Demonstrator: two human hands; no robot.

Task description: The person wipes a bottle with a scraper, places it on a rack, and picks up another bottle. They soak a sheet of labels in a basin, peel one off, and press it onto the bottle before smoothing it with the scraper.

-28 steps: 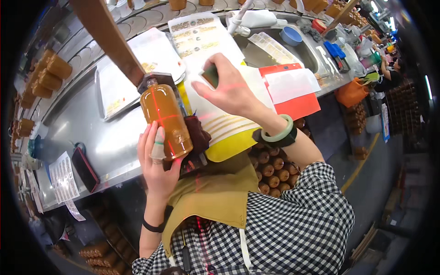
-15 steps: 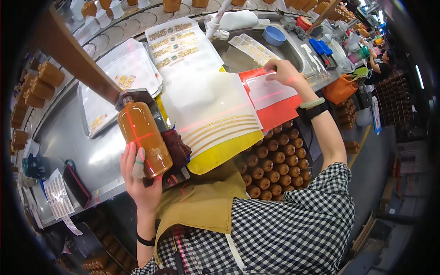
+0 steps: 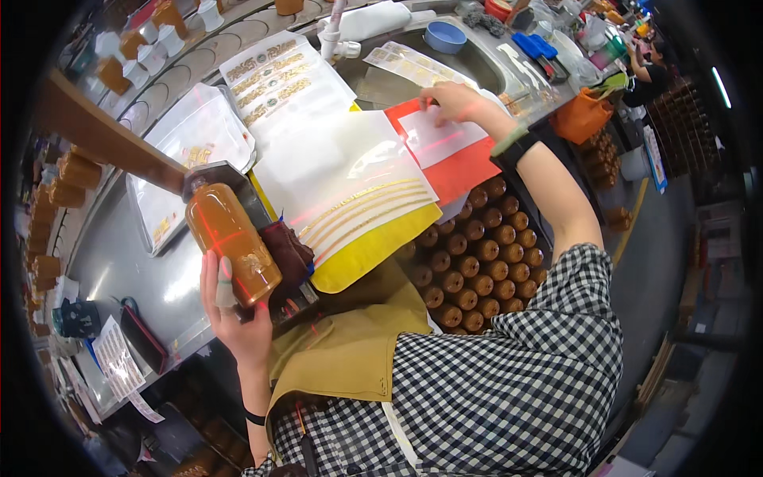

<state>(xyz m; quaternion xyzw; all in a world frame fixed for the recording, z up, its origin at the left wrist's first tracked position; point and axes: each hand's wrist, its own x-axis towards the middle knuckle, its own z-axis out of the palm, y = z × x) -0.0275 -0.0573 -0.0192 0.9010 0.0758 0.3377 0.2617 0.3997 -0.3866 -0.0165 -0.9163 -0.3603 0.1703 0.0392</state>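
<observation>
An amber-brown bottle [image 3: 232,242] lies tilted in a dark metal holder, with red laser lines crossing it and a gold decoration near its base. My left hand [image 3: 241,324] grips the bottle's lower end, fingers along its side and thumb at the base; one finger wears a pale cover. At the right, my right hand [image 3: 469,105] bends its fingers together over a small white sheet [image 3: 435,141] on a red mat [image 3: 453,181]; whatever is in the fingertips is too small to make out. Between the hands, a large translucent sheet [image 3: 334,163] with curved gold strips covers a yellow mat [image 3: 350,269].
Gold-patterned decal sheets [image 3: 274,78] and a white tray [image 3: 155,191] lie on the metal bench. A sink basin [image 3: 489,67] with a blue bowl [image 3: 445,36] is behind. Many brown bottles [image 3: 481,266] stand below the bench. A dark red cloth [image 3: 284,250] lies beside the bottle.
The whole view has shifted with my head. My right hand has moved slightly over the white sheet, its fingers lower and closer together. My left hand stays on the bottle.
</observation>
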